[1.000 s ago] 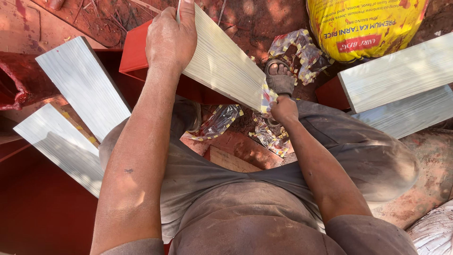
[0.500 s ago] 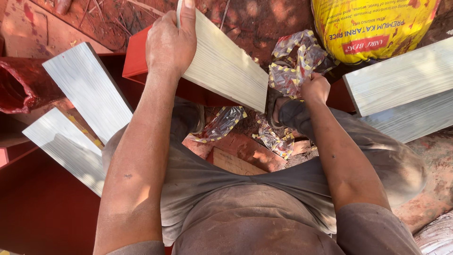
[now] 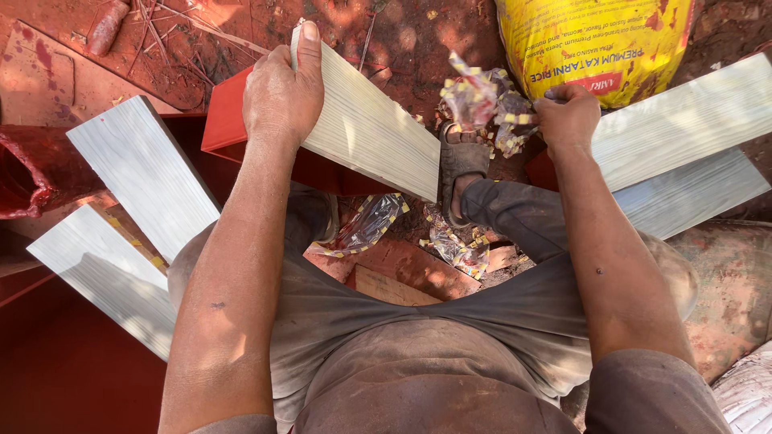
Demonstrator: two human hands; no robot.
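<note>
My left hand (image 3: 281, 96) grips the far end of a pale striped board (image 3: 366, 128) that leans on a red metal piece (image 3: 229, 116). My right hand (image 3: 567, 116) is closed on a crumpled clear plastic wrapper with yellow edging (image 3: 482, 104), held up to the right of the board and above my sandalled foot (image 3: 460, 165). The board's near end sits just left of that foot.
More pale boards lie at the left (image 3: 145, 173) (image 3: 104, 273) and at the right (image 3: 683, 128) (image 3: 691, 193). A yellow sack (image 3: 599, 44) stands at the top right. Loose wrapper scraps (image 3: 366, 229) lie on the red dirt (image 3: 161, 40) between my legs.
My right hand has pulled the plastic wrapper off the board's near end and lifted it up and to the right. The left hand has kept its hold on the board.
</note>
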